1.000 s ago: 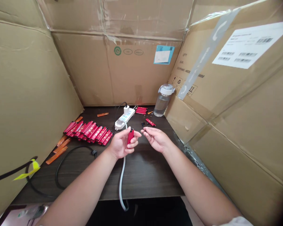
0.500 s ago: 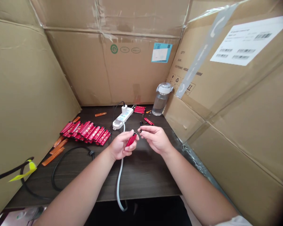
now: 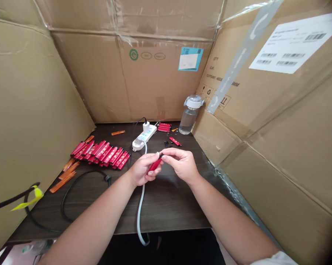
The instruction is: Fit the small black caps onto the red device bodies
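Observation:
My left hand (image 3: 145,169) is closed around a red lighter (image 3: 154,164), its top tilted up to the right. My right hand (image 3: 182,165) pinches a small black part (image 3: 161,155) against the lighter's top end; the fingertips hide most of it. Both hands are close together above the dark table. Left of them lies a pile of red lighters (image 3: 101,153) with gold lettering and black ends. Beyond my right hand are a single red lighter (image 3: 175,141) and some tiny black pieces (image 3: 166,144).
A white power strip (image 3: 144,138) with plugs stands behind the hands, its white cable (image 3: 139,217) running under my left hand. Orange strips (image 3: 63,183) and a black cable (image 3: 65,200) lie at left. A water bottle (image 3: 188,117) stands at back right. Cardboard walls (image 3: 154,88) enclose the table.
My right hand has moved slightly left, bringing the small black part from beside the lighter onto its top end. My left hand still holds the lighter.

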`<state>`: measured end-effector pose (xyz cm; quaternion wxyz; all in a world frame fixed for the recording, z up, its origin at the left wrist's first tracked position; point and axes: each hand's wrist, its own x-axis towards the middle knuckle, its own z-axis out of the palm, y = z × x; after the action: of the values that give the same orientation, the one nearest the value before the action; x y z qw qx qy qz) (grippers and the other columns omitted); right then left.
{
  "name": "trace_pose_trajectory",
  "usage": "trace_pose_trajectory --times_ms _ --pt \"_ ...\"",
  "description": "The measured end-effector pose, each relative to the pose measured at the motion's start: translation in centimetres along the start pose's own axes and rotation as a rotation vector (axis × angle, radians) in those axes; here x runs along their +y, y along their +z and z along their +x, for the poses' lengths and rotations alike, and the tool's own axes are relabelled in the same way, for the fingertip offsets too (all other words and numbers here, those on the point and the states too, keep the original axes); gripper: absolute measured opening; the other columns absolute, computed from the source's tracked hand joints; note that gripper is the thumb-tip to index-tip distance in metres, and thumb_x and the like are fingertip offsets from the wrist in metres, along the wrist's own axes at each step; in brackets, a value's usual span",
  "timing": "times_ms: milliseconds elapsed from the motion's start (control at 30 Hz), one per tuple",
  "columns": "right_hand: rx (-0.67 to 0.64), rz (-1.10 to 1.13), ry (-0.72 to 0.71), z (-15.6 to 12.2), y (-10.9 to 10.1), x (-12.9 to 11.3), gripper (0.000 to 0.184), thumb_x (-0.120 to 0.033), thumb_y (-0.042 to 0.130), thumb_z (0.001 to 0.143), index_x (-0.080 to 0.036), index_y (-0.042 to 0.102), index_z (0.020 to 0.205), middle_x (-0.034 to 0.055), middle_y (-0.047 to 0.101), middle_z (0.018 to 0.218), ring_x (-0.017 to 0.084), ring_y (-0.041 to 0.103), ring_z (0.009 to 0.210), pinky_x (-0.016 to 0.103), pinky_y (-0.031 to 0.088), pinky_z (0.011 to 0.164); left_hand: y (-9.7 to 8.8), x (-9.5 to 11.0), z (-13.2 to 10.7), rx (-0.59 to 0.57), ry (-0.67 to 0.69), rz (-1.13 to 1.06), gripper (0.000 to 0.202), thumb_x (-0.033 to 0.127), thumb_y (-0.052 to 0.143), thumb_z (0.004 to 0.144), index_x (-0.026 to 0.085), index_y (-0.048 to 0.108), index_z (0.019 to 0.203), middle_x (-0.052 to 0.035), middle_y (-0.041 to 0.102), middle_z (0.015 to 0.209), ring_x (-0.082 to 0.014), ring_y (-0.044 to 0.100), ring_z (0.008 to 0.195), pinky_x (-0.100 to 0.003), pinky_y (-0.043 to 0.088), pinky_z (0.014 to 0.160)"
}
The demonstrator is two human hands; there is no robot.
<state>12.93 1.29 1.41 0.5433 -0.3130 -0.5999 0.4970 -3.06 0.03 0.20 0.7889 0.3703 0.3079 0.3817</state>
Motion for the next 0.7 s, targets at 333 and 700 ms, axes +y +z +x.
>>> trace_pose_trajectory --times_ms 333,700 --pt "-0.045 -0.033 -0.036 -0.1 0.33 0.77 0.013 -0.025 0.071 0.072 -0.023 0.075 0.084 0.0052 0.067 0.095 0.019 0.062 0.089 0.034 0.052 0.08 -0.02 -0.12 0.1 0.012 0.033 -0.062 0.03 0.046 0.054 0.083 0.016 0.052 0.078 0.0028 0.047 0.05 -0.0024 0.025 0.035 -0.01 0.017 0.032" --pt "-0.055 -0.18 -0.012 0.38 -0.34 0.57 0.018 -0.017 0.063 0.07 -0.02 0.075 0.083 0.0001 0.064 0.067 0.012 0.054 0.059 0.027 0.045 0.061 0.22 -0.03 0.25 0.036 -0.056 -0.15 0.033 0.046 0.052 0.084 0.014 0.055 0.078 0.0038 0.043 0.05 -0.0021 0.024 0.035 -0.01 0.015 0.031"
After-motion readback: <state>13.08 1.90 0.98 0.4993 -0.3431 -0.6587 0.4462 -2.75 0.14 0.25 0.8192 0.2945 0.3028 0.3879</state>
